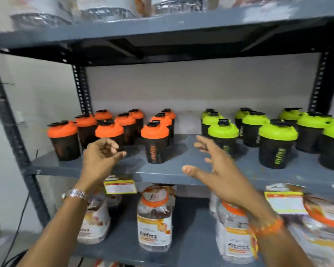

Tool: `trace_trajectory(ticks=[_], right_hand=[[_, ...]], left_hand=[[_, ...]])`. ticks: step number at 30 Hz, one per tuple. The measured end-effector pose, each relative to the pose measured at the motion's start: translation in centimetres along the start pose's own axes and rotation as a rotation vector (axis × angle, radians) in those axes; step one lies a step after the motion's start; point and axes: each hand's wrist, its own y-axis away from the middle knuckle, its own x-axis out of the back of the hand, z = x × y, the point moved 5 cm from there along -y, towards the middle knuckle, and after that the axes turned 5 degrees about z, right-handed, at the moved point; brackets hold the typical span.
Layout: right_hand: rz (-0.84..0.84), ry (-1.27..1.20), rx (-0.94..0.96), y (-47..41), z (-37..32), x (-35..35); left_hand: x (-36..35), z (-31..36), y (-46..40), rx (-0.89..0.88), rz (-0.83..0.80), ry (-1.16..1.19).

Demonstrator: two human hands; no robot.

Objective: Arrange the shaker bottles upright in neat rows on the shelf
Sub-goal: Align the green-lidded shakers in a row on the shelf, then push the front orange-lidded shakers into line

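Several black shaker bottles with orange lids stand upright in rows on the left half of the grey middle shelf. Several black shakers with green lids stand upright in rows on the right half. My left hand hovers just in front of an orange-lidded shaker, fingers loosely curled, holding nothing. My right hand is spread open over the shelf's front edge, close to the nearest green-lidded shaker, which it partly hides, and it holds nothing.
Clear plastic jars with orange rims and yellow price tags fill the shelf below. Wrapped tubs sit on the top shelf. Slotted dark uprights frame the bay, with a white wall behind.
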Motion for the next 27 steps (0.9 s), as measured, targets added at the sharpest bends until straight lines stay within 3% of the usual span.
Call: trace_trajectory(ticks=[4,6,8,12,14,27], right_hand=[[-0.146,-0.049,-0.112,-4.9,0.3,-7.2],[-0.137,-0.105,-0.12,-6.8,0.6,-9.0],[-0.119,-0.143,-0.095,-8.3,1.0,-10.1],[-0.12,-0.131,-0.225,-9.5,2.3,-12.0],[-0.086,-0.115,-0.258,-9.8,2.4,-12.3],[0.066,-0.015,-0.266,-8.7,1.3,-12.8]], left_hand=[[3.9,-3.9,-2.9,0.076,0.146,-0.163],[4.5,-4.9,-4.1,0.127,0.126,-0.226],[4.1,-5.6,-5.5,0.129,-0.018,-0.246],[2.3,-7.1,-6.8,0.209,-0.52,-0.225],[2.2,-7.8,-7.3,0.198,-0.62,-0.175],[2.7,-11.0,-8.2,0.018,-0.62,-0.094]])
